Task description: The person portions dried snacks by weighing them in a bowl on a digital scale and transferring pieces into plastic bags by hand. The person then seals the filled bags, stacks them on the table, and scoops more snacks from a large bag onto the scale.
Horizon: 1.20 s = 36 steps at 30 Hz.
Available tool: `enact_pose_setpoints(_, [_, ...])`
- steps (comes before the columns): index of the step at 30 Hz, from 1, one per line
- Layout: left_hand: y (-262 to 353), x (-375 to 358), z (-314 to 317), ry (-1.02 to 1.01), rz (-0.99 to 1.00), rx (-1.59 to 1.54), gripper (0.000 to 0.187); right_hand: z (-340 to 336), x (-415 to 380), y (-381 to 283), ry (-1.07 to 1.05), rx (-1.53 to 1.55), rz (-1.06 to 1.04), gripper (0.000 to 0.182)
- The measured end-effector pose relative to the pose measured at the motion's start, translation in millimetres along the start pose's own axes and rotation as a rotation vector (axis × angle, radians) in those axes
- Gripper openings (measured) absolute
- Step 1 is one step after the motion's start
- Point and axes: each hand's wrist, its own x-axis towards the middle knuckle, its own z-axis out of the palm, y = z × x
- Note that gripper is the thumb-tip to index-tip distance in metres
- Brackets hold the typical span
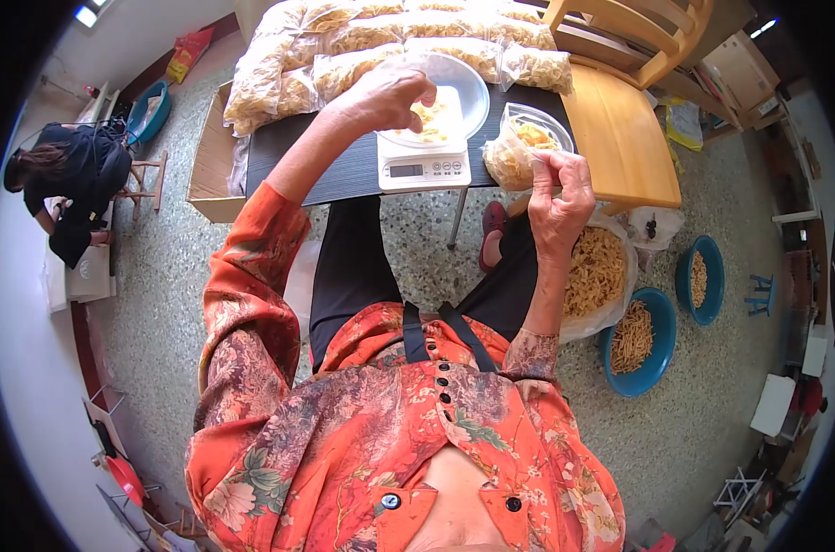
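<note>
My left hand (394,94) is over a clear plastic bowl (471,90) on a white digital kitchen scale (426,171). Its fingers are curled together, and I cannot make out what is in them. Pale dried pieces (433,124) lie in the bowl beneath it. To the right, my right hand (563,198) pinches the edge of a clear plastic bag (507,166). Similar yellowish pieces partly fill that bag, which rests at the table's front edge beside a round clear container (555,124).
Several filled bags (362,69) are stacked on the dark table (298,152). A wooden chair (620,129) stands to the right. Below are a large bag of dried pieces (594,271) and blue basins (655,363). A cardboard box (210,166) and another person (77,170) are left.
</note>
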Motion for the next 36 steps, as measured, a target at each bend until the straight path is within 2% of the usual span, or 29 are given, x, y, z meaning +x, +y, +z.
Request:
enact_pose_setpoints(2, [-2.8, 2.2, 9.4, -0.004, -0.002, 0.085, 0.038, 0.5, 0.4, -2.1, -0.003, 0.000, 0.004, 0.007])
enact_pose_setpoints(5, [-1.3, 6.1, 20.0, -0.047, -0.072, -0.028, 0.037, 1.1, 1.5, -4.3, -0.009, 0.003, 0.010, 0.008])
enact_pose_setpoints(8, [-2.6, 6.2, 23.3, -0.014, 0.013, -0.013, 0.038, 1.2, 1.5, -4.6, -0.013, -0.003, 0.018, 0.008])
enact_pose_setpoints(15, [-2.4, 13.9, 28.0, -0.046, -0.042, 0.080, 0.035, 1.1, 1.0, -5.6, -0.028, -0.012, 0.013, 0.009])
enact_pose_setpoints(27, [-8.2, 23.8, 35.4, -0.033, 0.004, 0.056, 0.015, 0.8, 1.1, -4.6, -0.020, 0.006, 0.016, 0.008])
enact_pose_setpoints(29, [-10.0, 25.7, 39.9, 0.020, 0.012, 0.053, 0.012, 0.8, 0.7, -2.8, -0.021, -0.001, 0.008, 0.008])
enact_pose_setpoints(32, [-12.8, 27.2, 42.8, 0.081, 0.055, 0.040, 0.010, 0.1, 1.4, -3.0, -0.016, -0.004, -0.008, 0.007])
enact_pose_setpoints(36, [-13.5, 29.5, 39.6, 0.057, 0.047, 0.017, 0.009, 0.1, 1.5, -3.8, -0.019, 0.001, 0.006, 0.007])
